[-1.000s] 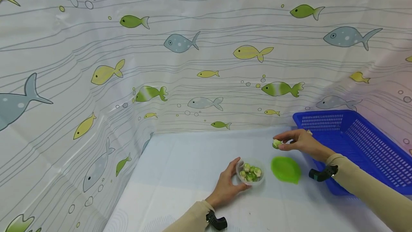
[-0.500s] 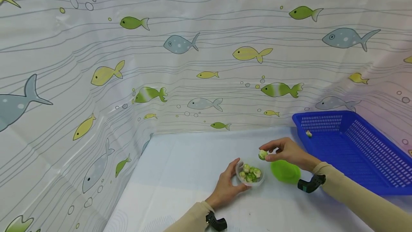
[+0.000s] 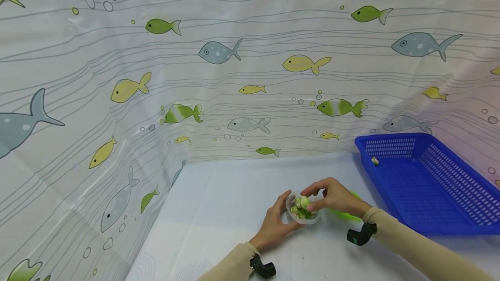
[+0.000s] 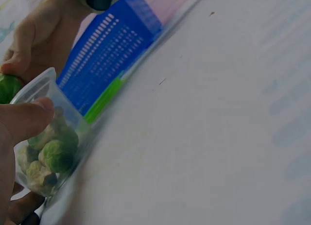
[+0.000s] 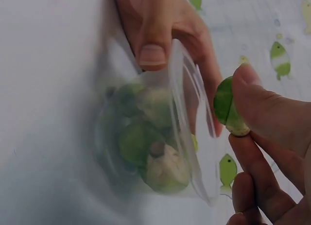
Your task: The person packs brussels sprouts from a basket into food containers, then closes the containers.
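Note:
A small clear plastic tub (image 3: pixel 308 221) with several Brussels sprouts (image 4: pixel 59 156) inside stands on the white table. My left hand (image 3: pixel 274 224) grips it from the left, thumb and fingers curved round its wall. Right over the opening is my right hand (image 3: pixel 332 196), pinching one Brussels sprout (image 5: pixel 225 104) between thumb and fingertips. In the right wrist view that sprout is just outside the tub's rim. Beneath the right hand, partly hidden, lies a bright green lid-like piece (image 3: pixel 347 216).
A blue perforated plastic basket (image 3: pixel 425 194) stands at the right. One small sprout (image 3: pixel 375 160) is at its far left inner corner. A fish-patterned sheet (image 3: pixel 250 77) rises behind and at the left of the table.
My right hand has carried the pinched Brussels sprout leftward and down, from beside the basket to over the tub. The left hand has kept its hold on the tub without moving.

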{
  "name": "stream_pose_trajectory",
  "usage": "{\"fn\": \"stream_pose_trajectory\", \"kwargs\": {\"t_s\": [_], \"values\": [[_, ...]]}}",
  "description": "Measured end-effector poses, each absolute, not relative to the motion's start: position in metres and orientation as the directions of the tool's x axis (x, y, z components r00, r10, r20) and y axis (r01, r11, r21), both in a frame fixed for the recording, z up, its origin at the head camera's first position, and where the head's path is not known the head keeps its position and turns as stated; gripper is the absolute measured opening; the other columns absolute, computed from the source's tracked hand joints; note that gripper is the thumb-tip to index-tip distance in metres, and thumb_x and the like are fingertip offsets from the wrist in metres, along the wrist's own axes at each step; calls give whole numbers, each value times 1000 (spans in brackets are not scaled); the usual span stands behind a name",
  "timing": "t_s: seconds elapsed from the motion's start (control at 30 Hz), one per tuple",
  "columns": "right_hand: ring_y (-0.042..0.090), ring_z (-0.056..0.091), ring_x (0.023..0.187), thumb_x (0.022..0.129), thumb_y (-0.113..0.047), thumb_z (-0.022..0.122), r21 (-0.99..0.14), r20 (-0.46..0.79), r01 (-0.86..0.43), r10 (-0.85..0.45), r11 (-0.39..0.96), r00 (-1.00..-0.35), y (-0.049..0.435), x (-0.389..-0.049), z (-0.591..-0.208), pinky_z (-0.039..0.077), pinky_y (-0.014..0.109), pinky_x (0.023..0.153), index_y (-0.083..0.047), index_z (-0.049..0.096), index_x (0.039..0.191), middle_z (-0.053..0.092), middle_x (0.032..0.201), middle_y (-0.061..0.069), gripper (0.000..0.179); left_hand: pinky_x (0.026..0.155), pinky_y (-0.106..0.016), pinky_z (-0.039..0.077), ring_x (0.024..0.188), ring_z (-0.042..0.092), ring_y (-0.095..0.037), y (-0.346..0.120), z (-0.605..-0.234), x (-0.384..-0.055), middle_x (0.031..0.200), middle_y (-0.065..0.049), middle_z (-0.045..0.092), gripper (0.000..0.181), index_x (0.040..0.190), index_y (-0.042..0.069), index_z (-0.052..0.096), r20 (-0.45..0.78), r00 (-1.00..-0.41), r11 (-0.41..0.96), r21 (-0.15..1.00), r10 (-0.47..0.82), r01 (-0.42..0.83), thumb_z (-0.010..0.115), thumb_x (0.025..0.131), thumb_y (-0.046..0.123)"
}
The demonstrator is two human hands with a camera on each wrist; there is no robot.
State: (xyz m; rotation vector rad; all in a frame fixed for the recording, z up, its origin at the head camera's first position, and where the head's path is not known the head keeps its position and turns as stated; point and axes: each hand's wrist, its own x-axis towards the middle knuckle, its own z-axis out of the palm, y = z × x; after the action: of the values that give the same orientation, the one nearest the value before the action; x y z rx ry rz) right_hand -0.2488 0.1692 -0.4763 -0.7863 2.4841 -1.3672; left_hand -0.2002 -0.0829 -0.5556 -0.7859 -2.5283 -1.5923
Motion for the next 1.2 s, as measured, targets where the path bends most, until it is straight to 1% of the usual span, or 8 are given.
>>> {"fn": "stream_pose_trajectory", "kwargs": {"t_s": [0.13, 0.27, 0.47, 0.63, 0.73, 0.83, 1.0, 1.2], "values": [[36, 66, 104, 78, -29, 95, -805, 122, -408, -554, 430, -823, 162, -245, -481, 44, 26, 76, -19, 84, 112, 81, 106, -7, 37, 122, -43, 44, 144, 57, -26, -83, -555, -200, 161, -16, 51, 96, 164, 4, 31, 310, -867, 339, 827, 391, 449, 87, 89, 26], [32, 66, 99, 77, -27, 96, -779, 179, -468, -567, 418, -804, 156, -243, -484, 44, 25, 72, -17, 84, 111, 81, 105, -6, 38, 123, -42, 43, 145, 56, -25, -83, -555, -200, 160, -15, 52, 96, 164, 3, 30, 314, -863, 333, 827, 395, 453, 87, 89, 25], [26, 67, 99, 76, -27, 97, -719, 217, -517, -556, 465, -802, 150, -242, -487, 51, 37, 82, -20, 84, 111, 81, 105, -9, 38, 123, -42, 43, 145, 55, -23, -83, -555, -200, 160, -15, 53, 96, 165, 4, 30, 317, -861, 333, 825, 397, 457, 86, 90, 23], [29, 67, 103, 77, -27, 96, -694, 225, -533, -557, 484, -799, 147, -244, -488, 52, 49, 91, -18, 84, 114, 81, 108, -8, 41, 123, -41, 43, 145, 56, -22, -83, -556, -201, 159, -14, 54, 95, 165, 3, 30, 316, -861, 334, 824, 397, 457, 86, 89, 20], [29, 65, 103, 78, -28, 95, -680, 235, -548, -564, 486, -792, 144, -244, -489, 50, 46, 91, -17, 83, 116, 81, 110, -7, 41, 123, -40, 44, 144, 56, -22, -84, -557, -201, 158, -12, 55, 96, 165, 4, 30, 315, -862, 336, 824, 397, 456, 86, 88, 19], [28, 63, 100, 80, -30, 94, -657, 259, -577, -575, 484, -776, 142, -243, -491, 48, 40, 86, -17, 83, 115, 82, 110, -6, 40, 122, -40, 44, 144, 56, -21, -84, -557, -202, 159, -12, 55, 96, 165, 5, 30, 309, -865, 333, 829, 395, 449, 86, 88, 20], [28, 62, 95, 81, -31, 93, -612, 316, -636, -592, 470, -742, 137, -243, -495, 46, 38, 82, -16, 84, 113, 82, 106, -5, 37, 122, -37, 44, 143, 57, -20, -85, -558, -202, 157, -10, 57, 97, 165, 5, 30, 305, -867, 326, 835, 394, 442, 87, 88, 22], [25, 57, 90, 82, -31, 92, -586, 317, -641, -587, 496, -745, 135, -242, -497, 40, 27, 77, -16, 84, 112, 82, 103, -6, 34, 121, -36, 46, 141, 58, -18, -86, -559, -203, 155, -8, 59, 97, 165, 5, 30, 308, -865, 314, 840, 396, 442, 87, 89, 22]]}}
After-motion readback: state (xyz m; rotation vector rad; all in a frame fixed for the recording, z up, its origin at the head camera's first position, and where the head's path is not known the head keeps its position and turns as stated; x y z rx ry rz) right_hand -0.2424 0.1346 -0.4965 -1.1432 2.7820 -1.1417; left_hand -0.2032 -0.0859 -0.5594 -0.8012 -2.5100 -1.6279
